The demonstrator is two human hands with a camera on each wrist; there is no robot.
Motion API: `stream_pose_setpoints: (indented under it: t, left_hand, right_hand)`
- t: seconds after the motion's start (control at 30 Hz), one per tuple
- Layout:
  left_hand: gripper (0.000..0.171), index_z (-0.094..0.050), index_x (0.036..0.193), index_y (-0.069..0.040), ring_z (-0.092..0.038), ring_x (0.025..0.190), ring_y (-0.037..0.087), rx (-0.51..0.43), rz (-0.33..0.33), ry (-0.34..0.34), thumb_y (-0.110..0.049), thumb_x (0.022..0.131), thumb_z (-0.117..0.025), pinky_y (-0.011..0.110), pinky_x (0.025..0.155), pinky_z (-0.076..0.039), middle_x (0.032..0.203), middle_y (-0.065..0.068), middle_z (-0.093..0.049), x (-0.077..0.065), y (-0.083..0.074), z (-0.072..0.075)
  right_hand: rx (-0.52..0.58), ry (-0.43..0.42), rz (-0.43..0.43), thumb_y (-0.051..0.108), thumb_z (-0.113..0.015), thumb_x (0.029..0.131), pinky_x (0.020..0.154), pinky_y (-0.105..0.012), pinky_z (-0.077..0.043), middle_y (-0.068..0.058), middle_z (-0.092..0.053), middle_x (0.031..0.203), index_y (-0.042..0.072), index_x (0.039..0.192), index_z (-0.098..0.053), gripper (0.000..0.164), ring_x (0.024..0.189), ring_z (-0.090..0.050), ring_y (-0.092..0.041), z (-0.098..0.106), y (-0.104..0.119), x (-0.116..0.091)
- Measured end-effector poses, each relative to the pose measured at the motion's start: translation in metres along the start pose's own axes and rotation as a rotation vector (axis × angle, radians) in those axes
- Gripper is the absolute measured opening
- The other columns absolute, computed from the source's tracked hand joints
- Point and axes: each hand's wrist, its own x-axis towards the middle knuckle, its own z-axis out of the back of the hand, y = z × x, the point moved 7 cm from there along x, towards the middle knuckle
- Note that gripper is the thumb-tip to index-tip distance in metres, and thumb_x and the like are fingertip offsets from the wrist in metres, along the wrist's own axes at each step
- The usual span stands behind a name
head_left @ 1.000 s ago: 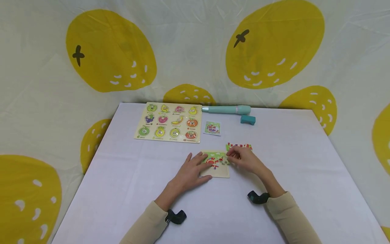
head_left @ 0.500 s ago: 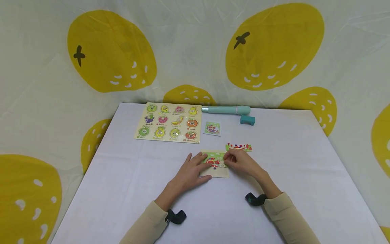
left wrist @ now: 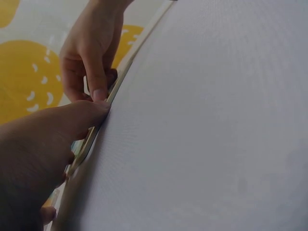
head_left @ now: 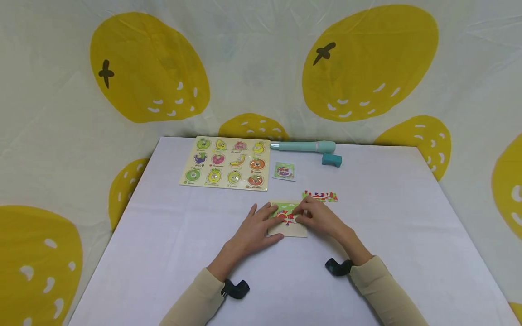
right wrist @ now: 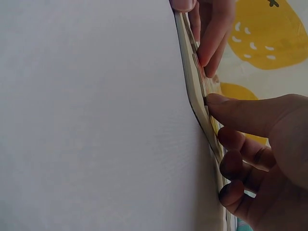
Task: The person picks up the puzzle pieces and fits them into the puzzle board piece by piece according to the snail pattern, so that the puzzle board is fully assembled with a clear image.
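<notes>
A small wooden jigsaw tray [head_left: 288,232] lies on the table, its lower strip bare wood. Its upper part is filled with green and red picture pieces [head_left: 287,207]. My left hand [head_left: 253,230] rests over the tray's left side, fingers spread and fairly straight, thumb at the near edge. At the tray's right side my right hand [head_left: 322,218] has its thumb and curled fingers on a jigsaw piece, mostly hidden under the fingertips. In the right wrist view that thumb meets the edge of the layer on the tray [right wrist: 189,72]. Both hands nearly meet over the tray.
Behind the right hand lies a strip of joined red and green pieces [head_left: 322,196]. Farther back are a fruit puzzle board [head_left: 226,164], a small picture card [head_left: 284,171], a teal pen-shaped device [head_left: 303,146] and a teal block [head_left: 332,160]. A fruit-patterned cloth hangs behind the table.
My right hand has moved slightly left with the jigsaw piece, from the tray's right edge down onto the picture. The left hand has stayed in place.
</notes>
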Motion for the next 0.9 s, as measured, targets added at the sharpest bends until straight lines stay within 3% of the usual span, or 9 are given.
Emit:
stream_pose_setpoints:
  t: [0.43,0.7,0.9]
  left_hand:
    - [0.06,-0.052,0.134,-0.024,-0.03,0.142,0.022,-0.025,0.033,0.021,-0.059,0.086,-0.055,0.052,0.117,-0.024,0.15,0.004,-0.036,0.0,0.002,0.002]
    - [0.073,-0.043,0.141,-0.017,-0.023,0.145,0.023,-0.12,0.135,0.057,-0.057,0.083,-0.06,0.04,0.12,-0.021,0.153,0.007,-0.03,-0.005,0.011,0.002]
    - [0.073,-0.044,0.14,-0.015,-0.023,0.145,0.023,-0.126,0.159,0.075,-0.057,0.083,-0.06,0.038,0.119,-0.023,0.154,0.005,-0.029,-0.007,0.013,0.002]
  right_hand:
    - [0.008,0.004,-0.01,0.022,-0.071,0.084,0.072,-0.024,-0.045,0.006,-0.06,0.094,0.021,0.099,-0.071,0.015,0.084,-0.053,-0.011,0.001,0.003,0.001]
    - [0.01,0.003,-0.022,0.022,-0.07,0.084,0.073,-0.024,-0.046,0.006,-0.059,0.095,0.022,0.099,-0.071,0.015,0.084,-0.053,-0.012,0.001,0.004,0.0]
    - [0.0,-0.022,-0.039,0.024,-0.069,0.085,0.068,-0.022,-0.046,0.008,-0.059,0.091,0.02,0.102,-0.069,0.018,0.079,-0.051,-0.01,0.007,0.002,0.001]
